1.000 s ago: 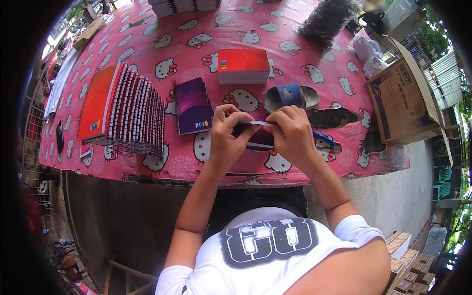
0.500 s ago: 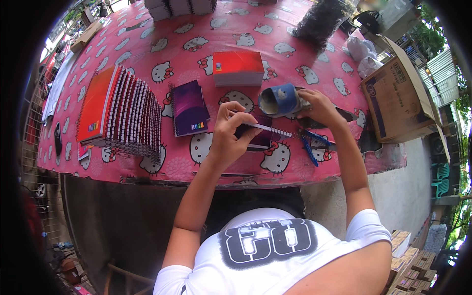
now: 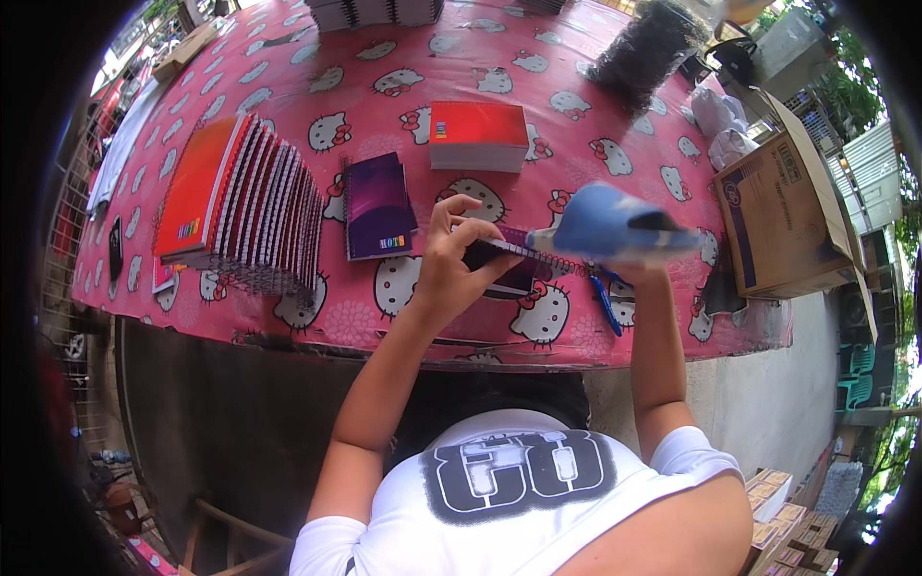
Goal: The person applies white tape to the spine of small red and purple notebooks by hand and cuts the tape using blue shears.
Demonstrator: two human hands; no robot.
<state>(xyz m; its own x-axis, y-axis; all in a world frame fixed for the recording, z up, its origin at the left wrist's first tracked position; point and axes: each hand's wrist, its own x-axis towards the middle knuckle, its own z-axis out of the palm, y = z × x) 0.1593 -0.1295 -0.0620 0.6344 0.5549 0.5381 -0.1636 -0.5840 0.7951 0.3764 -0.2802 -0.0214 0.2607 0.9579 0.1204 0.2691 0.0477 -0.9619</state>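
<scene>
My left hand (image 3: 453, 254) is closed on a small spiral-bound notebook (image 3: 495, 252) with a dark cover, tilted so that its coil edge faces up and to the right. Beneath it lies a dark purple notebook (image 3: 514, 278), partly covered. My right hand (image 3: 642, 273) grips a blue slipper (image 3: 600, 223), raised above the coil's far end. The slipper is smeared by motion and hides most of the fingers. Blue-handled pliers (image 3: 609, 307) rest on the table beside my right wrist. A little left of my left hand are purple notebooks (image 3: 378, 204).
A tall stack of red spiral notebooks (image 3: 235, 206) stands on the left of the pink patterned table (image 3: 384, 125). Unbound red-covered books (image 3: 477, 134) sit ahead. At the right are an open cardboard box (image 3: 788, 206) and, farther back, a black bundle (image 3: 648, 48). A phone (image 3: 116, 248) lies far left.
My right hand has lifted the slipper off the table, turned it and brought it over the notebook's coil. My left hand keeps its hold on the notebook, nearly in place.
</scene>
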